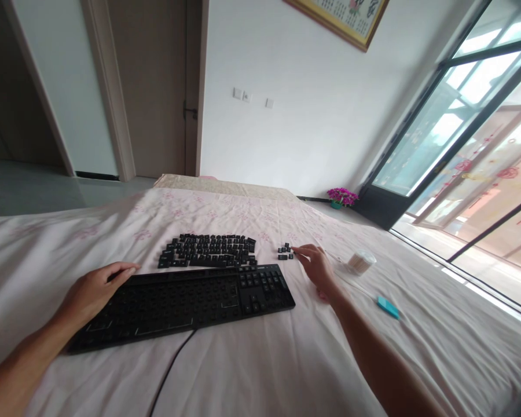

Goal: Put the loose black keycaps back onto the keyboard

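Note:
A black keyboard (169, 304) lies on the bedsheet, most of its main section bare of keycaps and its number pad still with several. My left hand (93, 292) is at its upper left edge, fingers curled over the edge and thumb on the near side. Behind the keyboard, loose black keycaps (212, 250) sit in rows. My right hand (316, 265) reaches to a small group of keycaps (283, 251) to the right of those rows. Its thumb and fingertips are pinched together on a keycap (292, 249), mostly hidden by the fingers.
A clear round tub of cotton swabs (361, 262) and a teal flat object (388, 307) lie to the right on the wrinkled pink sheet (417, 359). The keyboard's cable (171, 365) runs toward me. Beyond the bed are pink flowers (342, 196) and a glass door.

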